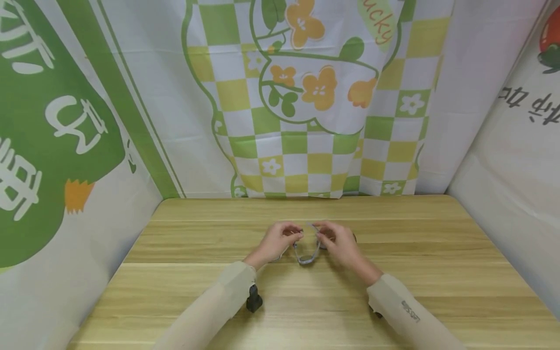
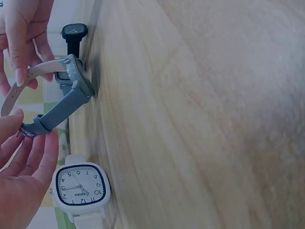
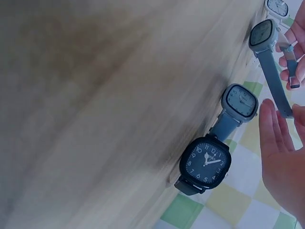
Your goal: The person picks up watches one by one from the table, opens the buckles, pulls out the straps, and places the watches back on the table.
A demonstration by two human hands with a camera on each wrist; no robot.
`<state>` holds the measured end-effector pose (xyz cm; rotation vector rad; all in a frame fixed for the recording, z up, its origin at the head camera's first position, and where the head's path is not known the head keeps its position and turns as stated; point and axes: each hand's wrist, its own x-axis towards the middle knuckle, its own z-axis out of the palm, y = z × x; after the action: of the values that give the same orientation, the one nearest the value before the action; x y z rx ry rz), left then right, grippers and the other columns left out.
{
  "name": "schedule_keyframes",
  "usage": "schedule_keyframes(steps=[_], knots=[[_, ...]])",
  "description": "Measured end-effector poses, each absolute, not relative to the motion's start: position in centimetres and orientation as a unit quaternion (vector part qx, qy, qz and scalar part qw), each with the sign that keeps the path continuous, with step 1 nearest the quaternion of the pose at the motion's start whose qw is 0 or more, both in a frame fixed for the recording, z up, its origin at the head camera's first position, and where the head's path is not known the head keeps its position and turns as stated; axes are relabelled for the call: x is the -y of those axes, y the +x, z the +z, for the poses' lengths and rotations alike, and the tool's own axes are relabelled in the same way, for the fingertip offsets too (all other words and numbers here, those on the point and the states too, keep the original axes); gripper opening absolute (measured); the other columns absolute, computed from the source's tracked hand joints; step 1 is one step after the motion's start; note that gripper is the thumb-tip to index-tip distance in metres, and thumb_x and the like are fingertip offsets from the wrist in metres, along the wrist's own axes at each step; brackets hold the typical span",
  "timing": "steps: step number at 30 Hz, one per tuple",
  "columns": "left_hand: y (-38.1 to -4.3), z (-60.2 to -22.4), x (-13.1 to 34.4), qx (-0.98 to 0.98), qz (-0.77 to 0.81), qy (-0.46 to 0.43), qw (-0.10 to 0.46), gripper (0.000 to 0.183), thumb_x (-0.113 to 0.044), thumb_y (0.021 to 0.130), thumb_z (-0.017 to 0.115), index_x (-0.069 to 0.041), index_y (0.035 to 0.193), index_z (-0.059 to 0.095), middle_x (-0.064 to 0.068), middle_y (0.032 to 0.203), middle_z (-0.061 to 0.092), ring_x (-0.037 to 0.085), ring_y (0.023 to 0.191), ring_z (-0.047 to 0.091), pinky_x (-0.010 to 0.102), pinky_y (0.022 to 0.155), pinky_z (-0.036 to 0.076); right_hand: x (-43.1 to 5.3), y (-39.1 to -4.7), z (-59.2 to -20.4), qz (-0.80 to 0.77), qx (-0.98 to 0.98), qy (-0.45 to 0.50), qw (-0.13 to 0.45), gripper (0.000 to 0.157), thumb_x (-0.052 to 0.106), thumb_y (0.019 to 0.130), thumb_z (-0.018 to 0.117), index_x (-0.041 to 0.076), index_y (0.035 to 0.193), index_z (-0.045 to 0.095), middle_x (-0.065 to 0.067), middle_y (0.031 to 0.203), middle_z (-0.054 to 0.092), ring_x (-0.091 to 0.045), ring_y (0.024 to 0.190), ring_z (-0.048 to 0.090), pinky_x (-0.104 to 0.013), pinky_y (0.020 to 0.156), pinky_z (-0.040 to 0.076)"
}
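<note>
Though left wrist hides it, right wrist shows the held watch's dial.

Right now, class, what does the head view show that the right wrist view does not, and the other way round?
Only the head view: sleeves and orange printed flowers.
Only the right wrist view: clear faces of the black watch and the white watch.
Both: the left hand and right hand holding a blue watch by its strap, and the wooden table.
</note>
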<state>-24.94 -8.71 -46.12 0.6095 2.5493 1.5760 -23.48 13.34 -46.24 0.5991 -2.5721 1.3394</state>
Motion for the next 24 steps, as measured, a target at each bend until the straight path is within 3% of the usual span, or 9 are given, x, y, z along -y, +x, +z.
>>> schedule_keyframes(steps=[9,24], knots=[[-25.2,-45.8,8.6,-0.851,0.477,0.219,0.018,0.025,-0.01,0.104,0.066,0.008,0.121,0.071,0.017,0.112,0.074,0.031,0.099,0.071,0.035,0.081,0.062,-13.4,-24.1,-45.9,0.43,0.872,0.217,0.093,0.027,-0.003,0.097,0.073,0.001,0.123,0.072,-0.018,0.099,0.078,-0.039,0.098,0.077,-0.054,0.089,0.062],[-26.4,-46.0,8.4,-0.869,0.44,0.226,-0.011,0.019,-0.009,0.104,0.067,0.005,0.113,0.075,0.016,0.11,0.078,0.03,0.098,0.073,0.042,0.087,0.062,-13.5,-25.8,-46.2,0.413,0.884,0.212,0.059,0.027,0.004,0.098,0.074,0.003,0.125,0.072,-0.015,0.099,0.079,-0.033,0.094,0.076,-0.045,0.079,0.063]])
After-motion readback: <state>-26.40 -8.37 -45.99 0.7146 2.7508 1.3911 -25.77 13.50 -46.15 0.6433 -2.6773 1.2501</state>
